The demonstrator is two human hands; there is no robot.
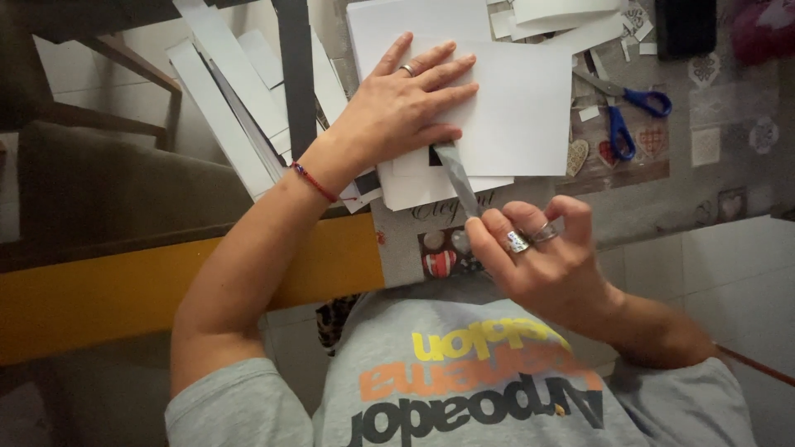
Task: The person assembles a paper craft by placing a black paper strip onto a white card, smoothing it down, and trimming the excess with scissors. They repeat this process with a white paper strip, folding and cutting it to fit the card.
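My left hand (406,103), with a ring and a red bracelet at the wrist, lies flat with its fingers spread on a white sheet of paper (522,116), pressing it onto the table. My right hand (534,252), wearing two silver rings, pinches the near end of a narrow grey blade-like strip (457,178). The strip's far end runs under the edge of the white sheet, just below my left hand's fingers. More white sheets (418,25) are stacked beneath the top one.
Blue-handled scissors (631,112) lie to the right of the paper on a grey tablecloth with heart patterns (662,199). Long white paper strips (219,99) and a black strip (296,74) lie at upper left. A dark object (686,25) sits at top right.
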